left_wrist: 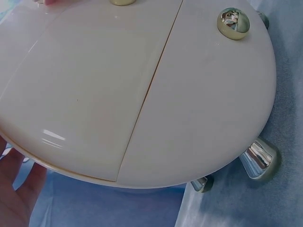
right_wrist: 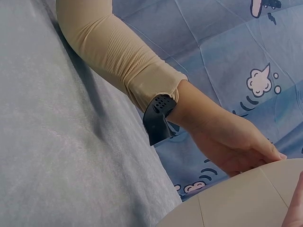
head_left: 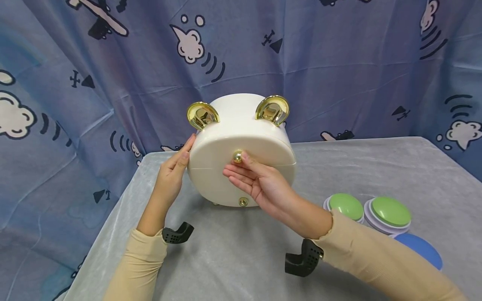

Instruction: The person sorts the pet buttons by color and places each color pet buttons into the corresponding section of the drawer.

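Note:
A glossy white rounded box (head_left: 218,184) with two gold ears (head_left: 273,110) stands on the table, its front split by a horizontal seam. On the front are a gold knob (head_left: 237,156) near the middle and a lower gold knob (head_left: 243,202). My left hand (head_left: 168,175) rests against the box's left side, fingers stretched along it. In front of the box, my right hand (head_left: 260,182) has its thumb tip at the middle knob, with the other fingers extended just below it. Short gold feet (left_wrist: 259,158) show under the box in the left wrist view.
Two green-topped round buttons (head_left: 390,212) with white bases sit on the right of the grey cloth-covered table (head_left: 226,259), with a blue disc (head_left: 418,250) beside them, partly behind my right sleeve. A blue patterned curtain (head_left: 241,50) hangs behind and to the left.

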{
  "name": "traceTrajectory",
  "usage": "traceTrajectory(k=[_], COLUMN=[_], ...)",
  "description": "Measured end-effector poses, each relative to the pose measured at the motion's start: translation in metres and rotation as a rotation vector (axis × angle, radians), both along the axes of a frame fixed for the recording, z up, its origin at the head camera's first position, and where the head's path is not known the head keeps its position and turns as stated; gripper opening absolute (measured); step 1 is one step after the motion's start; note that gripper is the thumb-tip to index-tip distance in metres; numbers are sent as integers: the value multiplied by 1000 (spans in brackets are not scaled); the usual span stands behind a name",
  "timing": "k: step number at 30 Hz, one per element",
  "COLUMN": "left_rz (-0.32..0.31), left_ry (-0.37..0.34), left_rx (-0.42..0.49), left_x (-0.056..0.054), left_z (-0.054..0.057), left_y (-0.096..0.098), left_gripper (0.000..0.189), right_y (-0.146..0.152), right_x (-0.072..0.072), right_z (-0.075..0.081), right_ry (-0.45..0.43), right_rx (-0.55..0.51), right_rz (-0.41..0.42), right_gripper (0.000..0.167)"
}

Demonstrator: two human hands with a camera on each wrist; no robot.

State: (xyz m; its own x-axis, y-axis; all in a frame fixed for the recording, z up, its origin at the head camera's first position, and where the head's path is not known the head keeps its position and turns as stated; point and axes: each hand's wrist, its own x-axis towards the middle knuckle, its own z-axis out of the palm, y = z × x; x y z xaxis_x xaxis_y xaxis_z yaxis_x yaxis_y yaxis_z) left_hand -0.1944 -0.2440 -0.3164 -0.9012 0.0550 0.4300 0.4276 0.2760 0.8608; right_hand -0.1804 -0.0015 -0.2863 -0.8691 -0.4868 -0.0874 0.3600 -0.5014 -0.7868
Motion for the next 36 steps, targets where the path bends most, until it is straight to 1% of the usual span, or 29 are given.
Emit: traceTrajectory(k=[10,15,19,23,25,27,31,36], left_rz=[7,5,-4,3,4,3,-2,3], left_ry=[-13,-6,-3,-6,-6,-7,-14,-26], left_rx=[-2,1,-3,-13,-12,-13,-9,-14], left_x=[1,2,1,0,0,0,1,1], left_z=[0,0,0,1,1,1,1,1], left_y=[-3,-3,-2,-3,-3,-2,-1,0], left_gripper=[43,43,43,43,43,43,43,43], right_y=[-4,-2,4,9,11,12,11,10], right_x=[-2,3,12,22,25,28,28,25], right_z=[-4,-8,-16,-29,-36,-42,-52,-59], right_ry=[49,45,41,104,138,149,141,115], right_rx=[29,66,130,230,258,257,244,252], right_rz=[-18,-21,-20,2,23,34,30,24], right_gripper=[29,28,31,37,38,37,32,36])
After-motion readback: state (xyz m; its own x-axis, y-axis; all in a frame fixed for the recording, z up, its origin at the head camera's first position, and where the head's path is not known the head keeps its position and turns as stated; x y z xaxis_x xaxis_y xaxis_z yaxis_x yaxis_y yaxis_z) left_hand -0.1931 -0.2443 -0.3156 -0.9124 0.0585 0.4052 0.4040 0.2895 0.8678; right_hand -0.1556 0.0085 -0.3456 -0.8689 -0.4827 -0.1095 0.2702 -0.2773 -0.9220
